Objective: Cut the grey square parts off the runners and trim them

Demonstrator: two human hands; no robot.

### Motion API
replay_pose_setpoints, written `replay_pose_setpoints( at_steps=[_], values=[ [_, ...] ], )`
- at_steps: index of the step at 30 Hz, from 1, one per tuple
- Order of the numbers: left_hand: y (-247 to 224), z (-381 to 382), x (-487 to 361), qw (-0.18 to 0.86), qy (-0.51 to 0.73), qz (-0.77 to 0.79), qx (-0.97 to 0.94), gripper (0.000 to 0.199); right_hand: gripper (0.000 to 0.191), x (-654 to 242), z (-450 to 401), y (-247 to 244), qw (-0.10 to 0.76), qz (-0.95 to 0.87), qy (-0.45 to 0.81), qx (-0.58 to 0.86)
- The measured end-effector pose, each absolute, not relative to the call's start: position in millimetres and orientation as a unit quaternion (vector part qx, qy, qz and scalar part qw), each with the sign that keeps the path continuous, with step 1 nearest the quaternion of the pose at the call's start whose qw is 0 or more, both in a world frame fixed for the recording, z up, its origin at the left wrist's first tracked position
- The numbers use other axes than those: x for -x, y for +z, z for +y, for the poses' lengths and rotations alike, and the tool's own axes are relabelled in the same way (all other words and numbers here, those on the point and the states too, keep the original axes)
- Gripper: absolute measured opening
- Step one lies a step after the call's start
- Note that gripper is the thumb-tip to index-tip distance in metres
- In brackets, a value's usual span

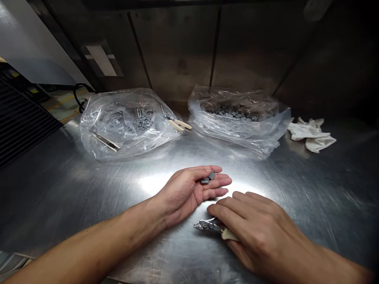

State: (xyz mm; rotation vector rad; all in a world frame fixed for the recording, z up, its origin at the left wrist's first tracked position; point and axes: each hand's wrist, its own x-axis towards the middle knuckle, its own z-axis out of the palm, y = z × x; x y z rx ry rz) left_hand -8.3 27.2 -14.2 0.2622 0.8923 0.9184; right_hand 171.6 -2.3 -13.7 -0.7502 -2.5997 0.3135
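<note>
My left hand is turned palm up above the metal table, fingers stretched to the right. A few small grey pieces lie on its fingers, pinned by the thumb. Their exact kind is too small to tell. My right hand, back upward, is wrapped around a pair of side cutters. The cutters' metal jaws point left, just below my left fingertips and apart from the grey pieces. Most of the cutters' pale handles are hidden inside my right hand.
Behind my hands, a clear plastic bag on the metal table holds small grey pieces. A cutter blade and pale-handled pliers rest on it. Another bag of grey pieces and white gloves or cloth lie right. A metal wall stands behind.
</note>
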Motion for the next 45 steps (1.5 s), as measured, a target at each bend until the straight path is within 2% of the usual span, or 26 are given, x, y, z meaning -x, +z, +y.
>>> replay_pose_setpoints(
  at_steps=[6, 12, 19, 22, 25, 28, 31, 36, 45],
  values=[
    [-13.9, 28.4, 9.4, 0.795, 0.430, 0.410, -0.126, 0.020, 0.025, -163.5, -6.5, -21.6, 0.229, -0.926, 0.086, 0.287],
    [-16.4, 29.1, 11.0, 0.805, 0.428, 0.396, -0.110, 0.023, 0.032, -163.5, -7.7, -21.3, 0.240, -0.914, 0.109, 0.307],
    [-12.7, 30.2, 11.8, 0.811, 0.417, 0.396, -0.106, 0.031, 0.031, -163.1, -9.7, -28.1, 0.250, -0.909, 0.129, 0.307],
    [-12.1, 29.1, 12.2, 0.809, 0.418, 0.398, -0.107, 0.034, 0.029, -167.4, -8.1, -26.0, 0.285, -0.905, 0.148, 0.280],
    [-12.5, 27.9, 11.9, 0.814, 0.419, 0.391, -0.098, 0.034, 0.036, -172.7, 0.3, -18.9, 0.350, -0.887, 0.147, 0.264],
    [-12.2, 27.0, 10.8, 0.825, 0.424, 0.362, -0.096, 0.032, 0.038, -175.7, 12.2, -14.9, 0.396, -0.855, 0.142, 0.305],
    [-11.5, 25.8, 9.9, 0.838, 0.429, 0.315, -0.118, 0.030, 0.040, -175.7, 21.3, -18.3, 0.404, -0.831, 0.150, 0.351],
    [-13.1, 22.9, 9.9, 0.840, 0.425, 0.303, -0.145, 0.032, 0.045, -171.4, 25.8, -26.9, 0.399, -0.833, 0.172, 0.341],
    [-13.7, 22.1, 7.7, 0.843, 0.419, 0.312, -0.129, 0.029, 0.035, -177.5, 26.6, -27.9, 0.415, -0.815, 0.144, 0.379]
  ],
)
